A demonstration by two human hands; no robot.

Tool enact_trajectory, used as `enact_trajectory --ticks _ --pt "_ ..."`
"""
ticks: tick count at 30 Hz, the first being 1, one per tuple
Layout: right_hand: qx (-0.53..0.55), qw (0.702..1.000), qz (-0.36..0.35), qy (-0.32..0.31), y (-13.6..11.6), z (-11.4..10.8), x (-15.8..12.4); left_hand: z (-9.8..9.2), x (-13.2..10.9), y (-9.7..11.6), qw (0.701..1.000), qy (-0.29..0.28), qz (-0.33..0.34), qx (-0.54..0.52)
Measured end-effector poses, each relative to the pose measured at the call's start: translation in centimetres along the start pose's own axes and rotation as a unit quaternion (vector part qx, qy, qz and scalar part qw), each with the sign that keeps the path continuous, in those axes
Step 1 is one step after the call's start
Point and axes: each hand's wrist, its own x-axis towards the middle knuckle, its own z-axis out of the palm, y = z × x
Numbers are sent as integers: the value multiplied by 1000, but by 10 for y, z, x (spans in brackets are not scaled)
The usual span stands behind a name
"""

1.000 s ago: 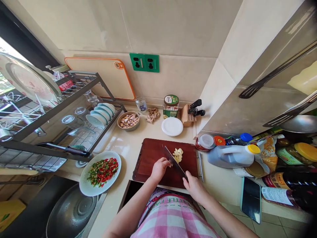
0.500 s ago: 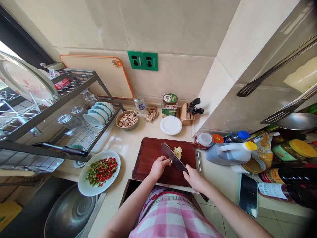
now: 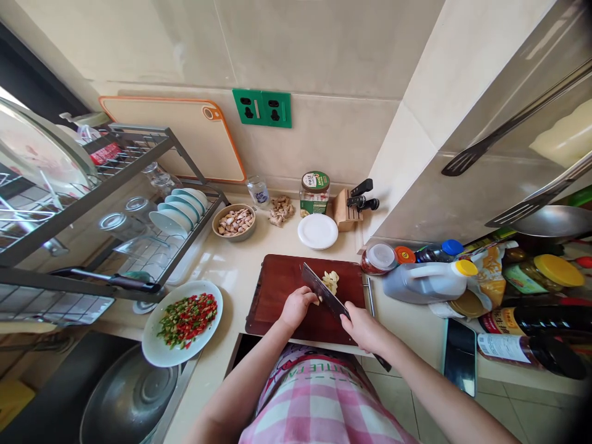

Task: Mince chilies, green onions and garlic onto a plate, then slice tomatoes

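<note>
A dark red-brown cutting board (image 3: pixel 272 296) lies on the counter in front of me. My right hand (image 3: pixel 361 327) is closed around the handle of a kitchen knife (image 3: pixel 321 288), whose broad dark blade slants across the board. Beside the blade, my left hand (image 3: pixel 300 308) pinches a small pale garlic clove (image 3: pixel 319 300), mostly covered by the fingers. Beyond the knife sits a little pile of sliced garlic (image 3: pixel 330 282). More cloves fill a round bowl (image 3: pixel 253 230) at the back, with pieces of ginger (image 3: pixel 281 211) to its right.
At left, a plate (image 3: pixel 152 345) holds chopped red and green chillies, near a wok lid (image 3: pixel 124 401) and a dish rack (image 3: pixel 185 256). A white plate (image 3: pixel 317 231) and knife block (image 3: pixel 345 213) stand behind the board. Bottles, a jug (image 3: pixel 416 287) and a phone (image 3: pixel 459 357) crowd the right.
The camera view has shifted slightly, so the surroundings sit a little further left. Both hands and the knife stay in almost the same place over the board.
</note>
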Motion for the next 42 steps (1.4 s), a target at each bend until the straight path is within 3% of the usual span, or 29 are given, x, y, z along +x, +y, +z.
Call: enact_trajectory --ticks 2,6,8,12,16,19,23,28,34,40,42 --pt "10 1000 13 -2 -3 2 -2 0 0 1 1000 -3 -9 9" --pt "32 998 14 54 1 25 -2 2 -2 0 1000 -1 -7 16" --pt "62 997 33 28 5 28 1 2 -2 -1 1000 0 8 15" --pt "103 993 39 -35 9 5 3 -1 4 -4 998 -16 40 42" --pt "101 994 9 -44 4 -25 -2 -5 11 -7 996 -44 59 58" --pt "88 995 1 -47 3 -35 -7 -6 13 -8 996 -39 58 63" --pt "59 997 12 -42 7 -20 -7 -4 12 -8 995 -41 50 74" --pt "-25 998 -15 55 13 6 -3 -1 10 -9 997 -30 32 61" --pt "-4 1000 -16 11 5 -10 -5 4 9 -10 996 -14 33 76" --pt "10 998 15 58 11 16 0 9 7 -12 998 20 27 62" --pt "37 999 15 31 13 13 2 9 7 -11 998 23 27 55"
